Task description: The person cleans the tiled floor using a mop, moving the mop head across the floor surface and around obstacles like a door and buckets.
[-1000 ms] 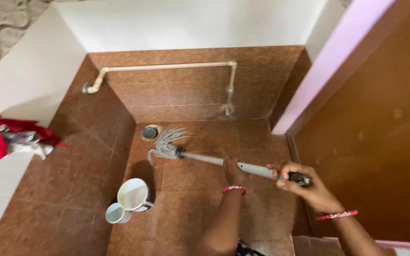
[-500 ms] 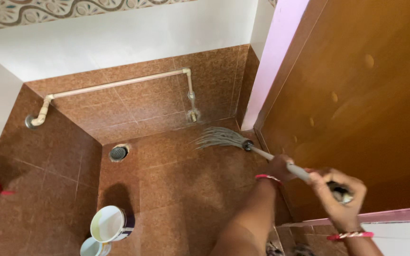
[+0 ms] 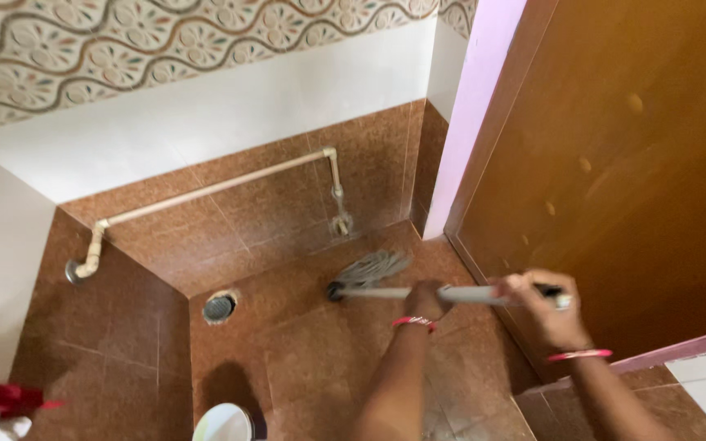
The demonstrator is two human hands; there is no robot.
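Near the floor drain [image 3: 219,306], the mop [image 3: 367,269] head lies on brown tiles; left hand [image 3: 426,300] and right hand [image 3: 534,304] both clamp its handle. Steady, overlapping strokes should work best.

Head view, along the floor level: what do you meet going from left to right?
Red cloth → pipe elbow at the wall → floor drain → mop head → left hand on the mop handle → right hand → brown door.
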